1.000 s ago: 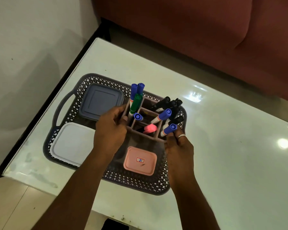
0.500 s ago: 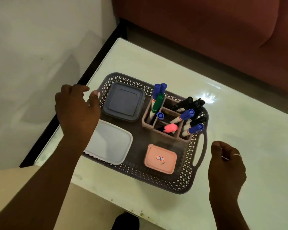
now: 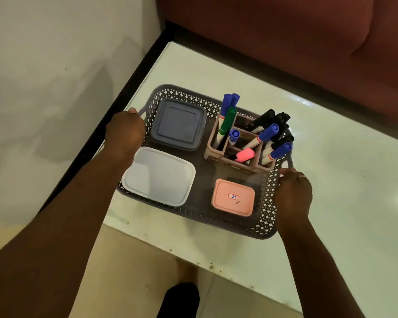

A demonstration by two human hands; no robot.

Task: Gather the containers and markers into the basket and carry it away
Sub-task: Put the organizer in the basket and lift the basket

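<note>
A: A glossy white table (image 3: 331, 203) fills the corner between a pale wall and a dark red sofa (image 3: 296, 42), and the grey lattice basket (image 3: 216, 223) sits on it near the front-left corner. How would you lift it?

B: Start from the grips. The left hand (image 3: 124, 131) is curled over the basket's left handle, fingers wrapped round it. The right hand (image 3: 293, 195) is closed on the right handle, knuckles up, a ring showing. Both look pressed onto the handles, though the fingertips are hidden underneath, so how far they hook through I cannot tell.

A: And the load between them?

B: Everything seems gathered already. Just inside the left hand lie the blue-grey lidded container (image 3: 178, 123) and, nearer the person, the white lidded container (image 3: 159, 175). Just inside the right hand sits the small pink container (image 3: 233, 197), and beyond it the pink divided holder (image 3: 230, 157) stands with the markers (image 3: 265, 133) leaning out of it.

A: So the weight is lopsided?

B: I would judge so. The holder is tall and stands at the far right, and the markers are loose in their slots. Raise both handles together and level; a tilt toward the far right could tip the holder or spill markers. The containers are flat and should ride quietly. Lift straight up before turning away.
</note>
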